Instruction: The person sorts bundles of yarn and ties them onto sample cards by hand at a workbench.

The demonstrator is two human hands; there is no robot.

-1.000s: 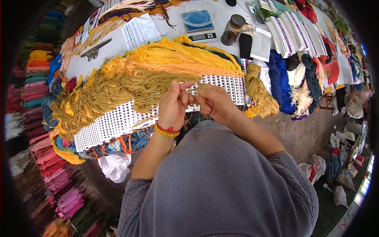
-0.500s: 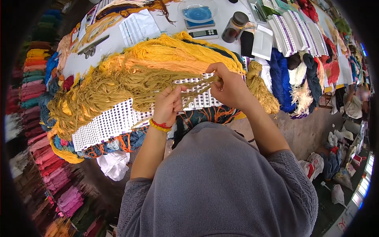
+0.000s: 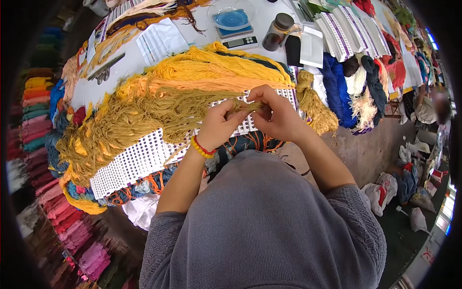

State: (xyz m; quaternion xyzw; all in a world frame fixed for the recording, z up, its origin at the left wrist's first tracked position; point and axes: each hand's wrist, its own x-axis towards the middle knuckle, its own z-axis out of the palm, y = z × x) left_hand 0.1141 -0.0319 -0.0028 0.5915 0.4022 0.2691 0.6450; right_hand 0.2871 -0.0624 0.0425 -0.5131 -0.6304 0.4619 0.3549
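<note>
Far left, shelves of coloured yarn skeins (image 3: pixel 36 115). Next, mustard-yellow yarn bundle (image 3: pixel 130 118) draped across white perforated card (image 3: pixel 139 159) on table (image 3: pixel 91 89). Left hand (image 3: pixel 219 127), fingers curled, pinching a strand of that yarn (image 3: pixel 243 106) above the card's right part. Right hand (image 3: pixel 276 115) touching it, fingertips pressed together on the same strand. Behind, digital scale (image 3: pixel 236 33), brown jar (image 3: pixel 278 31). Right, blue yarn (image 3: pixel 334 91).

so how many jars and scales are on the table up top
2: one dark jar right of the digital scale, which carries a clear bowl with blue inside. Yarn heaps could hide others. Both hands pinch mustard yarn.
</note>
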